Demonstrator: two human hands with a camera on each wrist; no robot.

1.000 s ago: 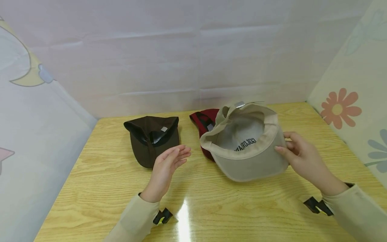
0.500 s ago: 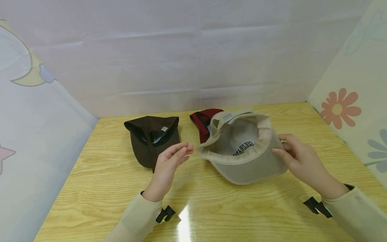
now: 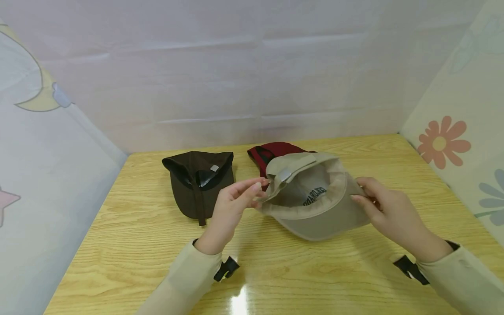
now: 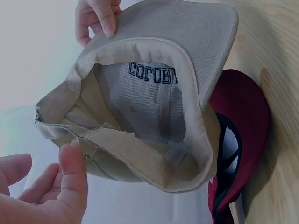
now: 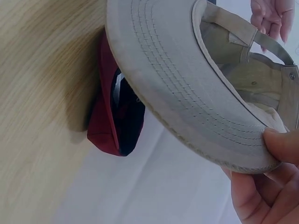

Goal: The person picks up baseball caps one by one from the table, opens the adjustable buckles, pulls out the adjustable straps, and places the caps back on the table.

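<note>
My right hand (image 3: 390,214) pinches the brim of a beige baseball cap (image 3: 323,223), thumb on the brim's underside and fingers on its other face. The cap hangs over the table with its inside towards me; dark lettering shows through the crown. My left hand (image 3: 228,210) is at the cap's back edge, beside the adjustment strap (image 3: 297,168) and its metal buckle. In the left wrist view one fingertip (image 4: 72,147) meets the strap area, while the thumb (image 4: 16,168) stands apart from it.
Behind the beige cap lies a dark red cap (image 3: 281,148), partly hidden. A dark brown cap (image 3: 187,188) rests to the left on the wooden table (image 3: 130,262), its strap hanging forward. Printed cloth walls (image 3: 256,78) enclose the table's back and sides.
My left hand has moved right and up to the back edge of the beige cap. The cap has tipped and sunk slightly in my right hand, showing more of the red cap.
</note>
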